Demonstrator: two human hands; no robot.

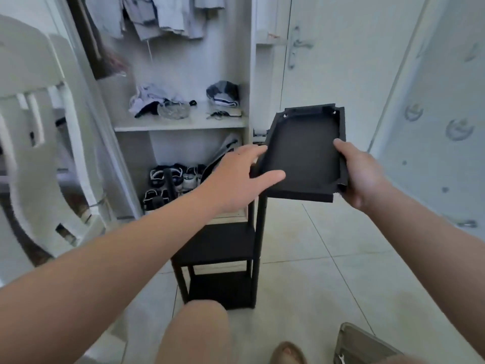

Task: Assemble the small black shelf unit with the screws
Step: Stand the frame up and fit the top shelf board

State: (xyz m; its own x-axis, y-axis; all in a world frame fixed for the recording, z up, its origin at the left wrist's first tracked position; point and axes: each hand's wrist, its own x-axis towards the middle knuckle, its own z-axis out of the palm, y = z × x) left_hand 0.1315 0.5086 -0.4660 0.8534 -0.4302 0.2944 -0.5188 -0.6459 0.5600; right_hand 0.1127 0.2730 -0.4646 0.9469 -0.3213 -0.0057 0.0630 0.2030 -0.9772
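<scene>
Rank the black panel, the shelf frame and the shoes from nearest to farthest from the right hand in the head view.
1. The black panel: gripped by the right hand.
2. The shelf frame: below, on the floor.
3. The shoes: farther left, in the wardrobe.

Both arms are uncovered. The left forearm (126, 253) and the right forearm (425, 232) are bare along all their visible length, from the frame's lower corners up to the wrists. The left hand (241, 177) and the right hand (364, 174) are bare as well, the fingers slim and smooth. A tiny dark speck sits on the back of the left hand, close to the knuckles. Lower down, a rounded knee (194, 334) shows over the floor. The picture is soft there, and the knee is probably bare rather than clothed. Just beside it, the front of a foot (288, 353) is cut off by the frame's bottom edge.
</scene>
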